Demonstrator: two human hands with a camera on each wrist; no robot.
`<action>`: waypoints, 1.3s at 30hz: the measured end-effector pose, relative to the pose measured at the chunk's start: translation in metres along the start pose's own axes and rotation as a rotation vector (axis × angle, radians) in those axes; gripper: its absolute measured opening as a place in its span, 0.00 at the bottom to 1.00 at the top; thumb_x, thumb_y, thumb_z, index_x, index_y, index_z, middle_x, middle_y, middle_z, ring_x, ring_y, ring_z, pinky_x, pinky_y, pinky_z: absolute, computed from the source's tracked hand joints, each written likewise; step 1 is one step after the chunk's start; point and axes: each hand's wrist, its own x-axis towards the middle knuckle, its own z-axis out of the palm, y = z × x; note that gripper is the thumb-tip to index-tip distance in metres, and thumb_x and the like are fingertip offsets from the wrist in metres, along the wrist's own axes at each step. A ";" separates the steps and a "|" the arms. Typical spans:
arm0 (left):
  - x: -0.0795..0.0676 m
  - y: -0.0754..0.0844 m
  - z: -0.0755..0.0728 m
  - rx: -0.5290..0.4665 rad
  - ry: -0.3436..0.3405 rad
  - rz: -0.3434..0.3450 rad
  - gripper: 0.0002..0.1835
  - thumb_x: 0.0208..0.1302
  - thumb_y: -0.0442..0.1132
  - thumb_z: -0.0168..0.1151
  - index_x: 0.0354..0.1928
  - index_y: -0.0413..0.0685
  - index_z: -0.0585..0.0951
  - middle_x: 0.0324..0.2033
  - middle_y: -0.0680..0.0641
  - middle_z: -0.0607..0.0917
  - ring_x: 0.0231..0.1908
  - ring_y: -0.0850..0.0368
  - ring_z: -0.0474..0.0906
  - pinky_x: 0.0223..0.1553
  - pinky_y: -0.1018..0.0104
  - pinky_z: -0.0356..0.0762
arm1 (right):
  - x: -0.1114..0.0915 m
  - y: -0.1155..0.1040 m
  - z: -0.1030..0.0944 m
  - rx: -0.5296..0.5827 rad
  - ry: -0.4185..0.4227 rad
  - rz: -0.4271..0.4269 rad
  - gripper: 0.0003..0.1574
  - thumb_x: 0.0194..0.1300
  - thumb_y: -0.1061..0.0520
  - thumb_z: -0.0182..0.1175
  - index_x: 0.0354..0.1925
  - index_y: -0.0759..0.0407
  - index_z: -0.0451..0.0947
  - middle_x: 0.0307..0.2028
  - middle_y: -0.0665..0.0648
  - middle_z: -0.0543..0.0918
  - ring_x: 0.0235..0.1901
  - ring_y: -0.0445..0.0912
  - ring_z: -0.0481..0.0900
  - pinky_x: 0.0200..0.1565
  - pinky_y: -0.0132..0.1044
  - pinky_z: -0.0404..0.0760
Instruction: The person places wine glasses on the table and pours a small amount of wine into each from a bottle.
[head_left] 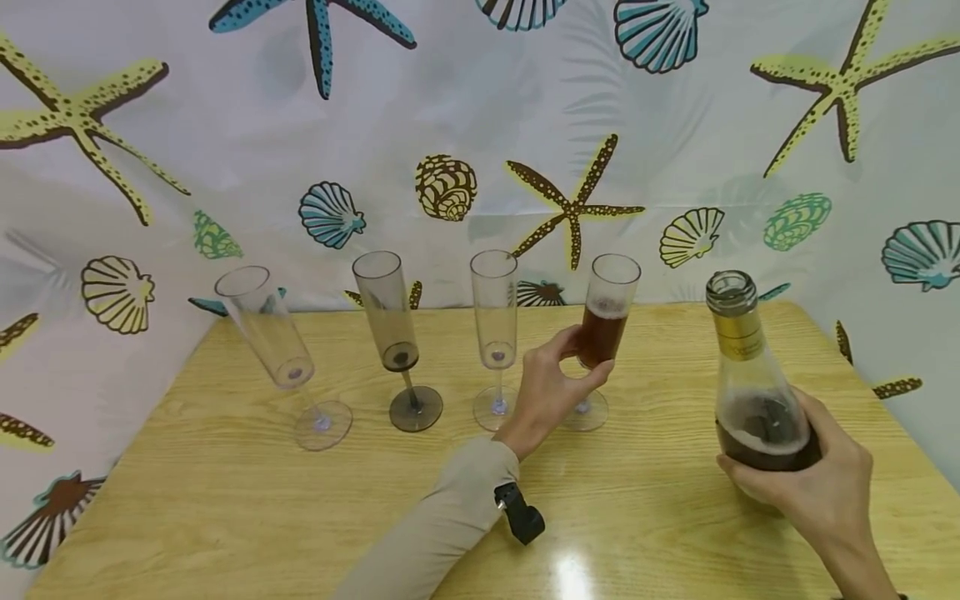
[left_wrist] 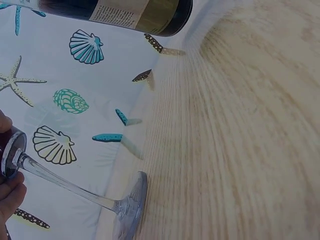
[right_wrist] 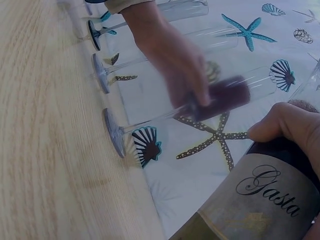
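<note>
My left hand [head_left: 546,387] holds the bowl of the rightmost champagne flute [head_left: 604,329], thumb on one side and fingers on the other. Dark red drink with a little foam fills roughly its lower half. In the left wrist view the flute's clear foot [left_wrist: 131,207] stands on the table. To the right, my right hand [head_left: 821,483] grips a clear-necked bottle [head_left: 757,408] round its body, mouth up and slightly tilted. Dark liquid with froth shows inside, below a gold neck band. Its label [right_wrist: 265,195] reads "Gasta". Whether the bottle's base touches the table I cannot tell.
Three more flutes stand in a row to the left: a clear one [head_left: 495,321], a smoky grey one [head_left: 386,321] and another clear one [head_left: 270,333]. The wooden table [head_left: 300,517] ends against a cloth backdrop [head_left: 480,108] printed with shells and starfish.
</note>
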 end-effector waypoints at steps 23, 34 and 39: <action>-0.068 -0.005 -0.114 0.059 -0.023 -0.367 0.25 0.60 0.38 0.69 0.57 0.33 0.77 0.46 0.37 0.84 0.46 0.47 0.83 0.46 0.66 0.81 | 0.004 0.004 0.004 -0.023 -0.003 -0.034 0.59 0.22 0.67 0.83 0.60 0.51 0.77 0.45 0.38 0.78 0.42 0.25 0.70 0.41 0.20 0.68; -0.038 -0.001 -0.115 0.023 0.103 -0.167 0.36 0.56 0.38 0.72 0.66 0.39 0.70 0.61 0.39 0.75 0.60 0.48 0.73 0.61 0.63 0.71 | 0.006 0.004 0.005 -0.050 -0.005 -0.036 0.59 0.21 0.65 0.84 0.60 0.52 0.77 0.45 0.36 0.76 0.41 0.24 0.69 0.41 0.21 0.67; -0.028 0.000 -0.106 0.006 0.105 -0.189 0.33 0.57 0.40 0.72 0.64 0.40 0.72 0.58 0.42 0.78 0.59 0.50 0.75 0.60 0.63 0.71 | 0.006 0.002 0.006 -0.055 -0.021 -0.054 0.59 0.22 0.63 0.85 0.60 0.52 0.77 0.46 0.43 0.79 0.41 0.24 0.69 0.41 0.20 0.68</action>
